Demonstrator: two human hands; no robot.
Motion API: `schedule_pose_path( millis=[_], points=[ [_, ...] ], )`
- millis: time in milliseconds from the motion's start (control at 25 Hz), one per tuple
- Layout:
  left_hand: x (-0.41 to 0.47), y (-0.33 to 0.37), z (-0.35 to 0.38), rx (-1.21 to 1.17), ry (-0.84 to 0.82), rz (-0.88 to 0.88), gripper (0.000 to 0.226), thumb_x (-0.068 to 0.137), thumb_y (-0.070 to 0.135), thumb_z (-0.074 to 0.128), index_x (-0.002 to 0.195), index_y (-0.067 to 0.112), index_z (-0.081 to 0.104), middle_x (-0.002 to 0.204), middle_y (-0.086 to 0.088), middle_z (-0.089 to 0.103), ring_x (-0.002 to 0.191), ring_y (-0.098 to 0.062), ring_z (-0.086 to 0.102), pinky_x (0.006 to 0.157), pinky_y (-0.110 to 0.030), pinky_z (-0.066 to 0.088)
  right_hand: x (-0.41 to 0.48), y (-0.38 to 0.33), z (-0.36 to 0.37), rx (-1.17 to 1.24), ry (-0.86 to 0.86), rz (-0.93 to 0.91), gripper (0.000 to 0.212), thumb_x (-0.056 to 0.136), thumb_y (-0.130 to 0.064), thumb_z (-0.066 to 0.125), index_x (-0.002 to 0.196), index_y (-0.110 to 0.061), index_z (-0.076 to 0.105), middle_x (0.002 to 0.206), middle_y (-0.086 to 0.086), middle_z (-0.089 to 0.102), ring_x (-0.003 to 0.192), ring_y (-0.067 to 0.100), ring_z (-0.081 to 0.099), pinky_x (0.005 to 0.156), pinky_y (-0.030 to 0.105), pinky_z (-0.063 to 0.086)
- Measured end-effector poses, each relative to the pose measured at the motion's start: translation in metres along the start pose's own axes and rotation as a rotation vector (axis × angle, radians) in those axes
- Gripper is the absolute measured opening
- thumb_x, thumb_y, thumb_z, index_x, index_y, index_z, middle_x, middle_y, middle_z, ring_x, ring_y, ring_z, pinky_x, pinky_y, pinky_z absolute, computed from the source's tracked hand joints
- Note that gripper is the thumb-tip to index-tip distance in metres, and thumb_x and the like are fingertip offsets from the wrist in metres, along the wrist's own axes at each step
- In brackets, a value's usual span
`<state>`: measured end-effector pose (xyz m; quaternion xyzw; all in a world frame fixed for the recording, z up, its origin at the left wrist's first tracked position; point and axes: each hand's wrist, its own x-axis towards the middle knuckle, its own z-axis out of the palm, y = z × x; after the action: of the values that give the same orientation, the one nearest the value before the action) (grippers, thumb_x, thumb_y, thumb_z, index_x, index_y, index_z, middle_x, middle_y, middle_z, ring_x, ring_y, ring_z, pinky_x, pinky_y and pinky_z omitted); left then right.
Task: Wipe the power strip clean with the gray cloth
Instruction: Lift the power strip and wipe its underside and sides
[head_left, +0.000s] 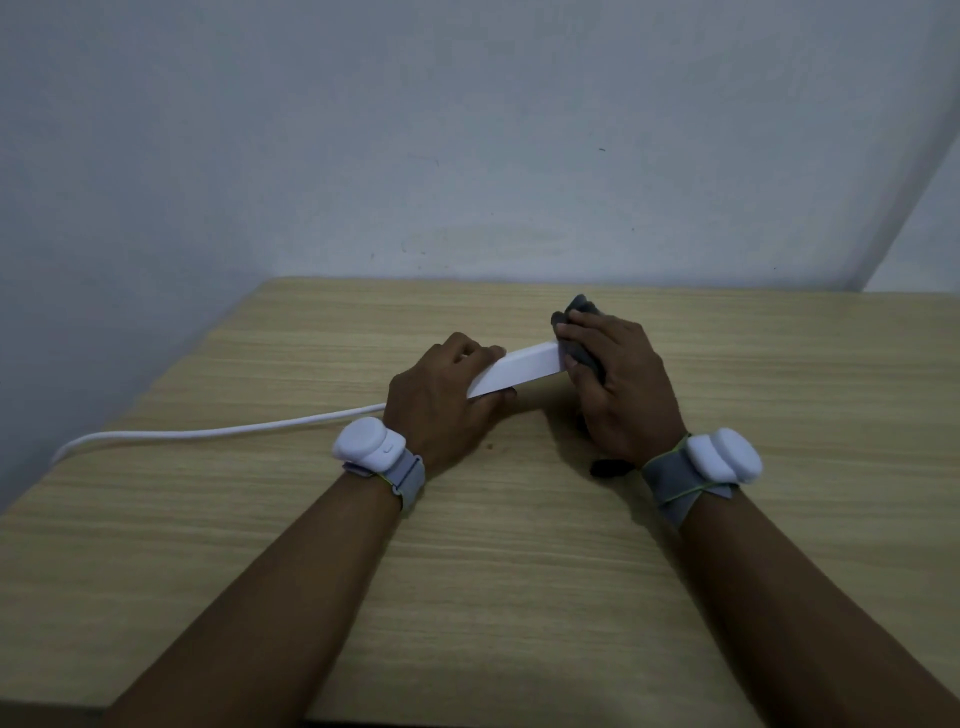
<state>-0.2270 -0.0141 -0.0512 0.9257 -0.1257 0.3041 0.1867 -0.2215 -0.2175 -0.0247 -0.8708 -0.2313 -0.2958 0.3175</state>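
A white power strip (519, 371) is held tilted on its long edge above the wooden table, its sockets hidden from me. My left hand (441, 400) grips its left end. My right hand (618, 379) holds the gray cloth (579, 312) bunched around the strip's right end, with folds of cloth sticking out past my fingers. The strip's white cord (208, 431) runs left from under my left hand to the table's left edge.
The light wooden table (493, 571) meets a pale wall at its far edge. Its left edge is close to the cord's bend. A small dark object (605, 467) lies on the table by my right wrist. Both wrists carry white strapped devices.
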Motion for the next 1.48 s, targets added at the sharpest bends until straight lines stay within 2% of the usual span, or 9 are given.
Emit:
schedule_pose_path(
  millis=[200,360,520,720,880,1040,1240,1360,1480],
  points=[
    [0.003,-0.004,0.005,-0.155,-0.118,-0.049,0.049,0.080,0.055,0.063,0.124,0.034,0.058,0.114,0.008,0.053,0.100,-0.013,0.052,0.076,-0.035,0.049,0.001,0.012,0.007,-0.057,-0.082,0.059,0.032,0.090,-0.011,0.058,0.121,-0.010,0.064,0.130,0.010,0.061,0.122,0.028,0.049,0.101,0.018,0.025],
    [0.004,-0.014,0.004,-0.284,-0.232,-0.050,0.059,0.075,0.028,0.073,0.131,0.028,0.053,0.120,0.006,0.048,0.113,-0.012,0.045,0.088,-0.028,0.042,0.001,0.022,0.018,-0.140,-0.184,0.112,0.036,0.089,-0.018,0.056,0.124,-0.016,0.063,0.134,0.006,0.060,0.125,0.028,0.048,0.108,0.043,0.035],
    [0.006,-0.027,-0.004,-0.369,-0.268,-0.092,0.075,0.066,0.002,0.070,0.134,0.025,0.049,0.129,0.001,0.048,0.120,-0.014,0.044,0.095,-0.020,0.031,0.002,0.024,0.024,-0.229,-0.248,0.110,0.037,0.089,-0.022,0.053,0.124,-0.017,0.063,0.134,0.006,0.060,0.125,0.029,0.050,0.107,0.047,0.037],
    [0.004,-0.053,-0.016,-0.237,-0.287,-0.270,0.075,0.056,0.043,0.084,0.124,0.028,0.056,0.117,0.008,0.058,0.107,-0.010,0.054,0.086,-0.027,0.045,0.003,0.023,0.026,-0.276,-0.284,0.099,0.039,0.092,-0.022,0.048,0.129,-0.015,0.059,0.140,0.006,0.055,0.130,0.027,0.047,0.110,0.035,0.029],
    [-0.001,-0.060,-0.014,-0.382,-0.233,-0.374,0.069,0.048,0.040,0.092,0.110,0.027,0.066,0.107,0.012,0.067,0.099,-0.004,0.061,0.073,-0.013,0.042,0.002,0.004,0.032,-0.248,-0.382,0.010,0.041,0.097,-0.022,0.042,0.137,-0.014,0.049,0.150,0.004,0.043,0.142,0.026,0.029,0.117,0.039,0.014],
    [-0.001,-0.059,-0.012,-0.373,-0.228,-0.380,0.070,0.047,0.045,0.090,0.110,0.033,0.063,0.109,0.015,0.063,0.101,-0.004,0.058,0.079,-0.023,0.046,0.000,-0.012,0.038,-0.189,-0.490,-0.049,0.044,0.098,-0.026,0.041,0.142,-0.022,0.042,0.155,-0.004,0.033,0.147,0.017,0.020,0.121,0.039,0.007],
    [-0.002,-0.058,-0.011,-0.314,-0.260,-0.381,0.076,0.047,0.055,0.083,0.116,0.042,0.056,0.112,0.015,0.060,0.106,-0.008,0.055,0.085,-0.029,0.045,0.002,-0.004,0.033,-0.363,-0.467,0.127,0.045,0.099,-0.035,0.035,0.144,-0.034,0.034,0.159,-0.006,0.024,0.148,0.030,0.013,0.115,0.064,0.008],
    [-0.001,-0.058,-0.011,-0.300,-0.283,-0.369,0.087,0.049,0.057,0.081,0.129,0.039,0.051,0.125,0.011,0.060,0.114,-0.010,0.055,0.089,-0.030,0.044,0.000,-0.009,0.038,-0.307,-0.504,0.057,0.045,0.099,-0.038,0.033,0.144,-0.035,0.033,0.159,-0.008,0.025,0.149,0.026,0.011,0.118,0.060,0.003],
    [-0.001,-0.057,-0.011,-0.276,-0.298,-0.348,0.090,0.051,0.060,0.079,0.133,0.036,0.050,0.129,0.008,0.059,0.117,-0.011,0.055,0.094,-0.033,0.046,-0.005,-0.017,0.046,-0.189,-0.536,-0.064,0.046,0.099,-0.042,0.028,0.145,-0.036,0.032,0.158,-0.010,0.025,0.149,0.019,0.011,0.120,0.045,-0.003]
  ],
)
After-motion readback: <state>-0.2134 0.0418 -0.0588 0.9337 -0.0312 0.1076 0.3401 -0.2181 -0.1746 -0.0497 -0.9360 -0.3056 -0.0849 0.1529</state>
